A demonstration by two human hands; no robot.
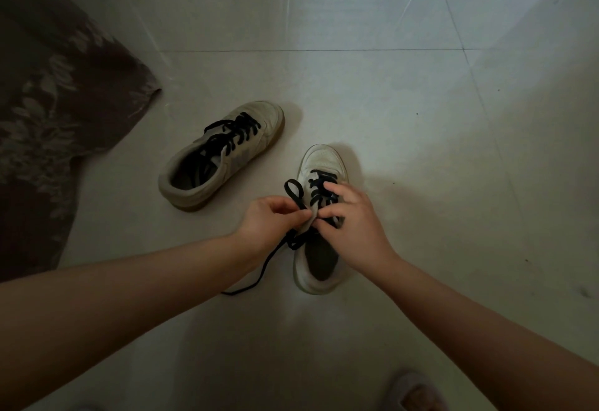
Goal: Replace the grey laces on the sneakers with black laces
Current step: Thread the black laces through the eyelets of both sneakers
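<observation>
Two pale sneakers stand on the tiled floor. The left sneaker (220, 154) lies apart, angled toe up-right, laced in black with lace ends tucked inside. The right sneaker (321, 216) points away from me, and both hands work over its tongue. My left hand (272, 222) pinches the black lace (293, 192), which forms a loop above my fingers. One loose end trails down-left across the floor. My right hand (350, 219) pinches the lace at the tongue, its other fingers spread over the laced eyelets. No grey laces are in view.
A dark floral bedcover (55, 112) hangs down along the left side. A foot in a slipper (415, 391) shows at the bottom edge. Pale floor tiles (356, 93) stretch beyond the shoes.
</observation>
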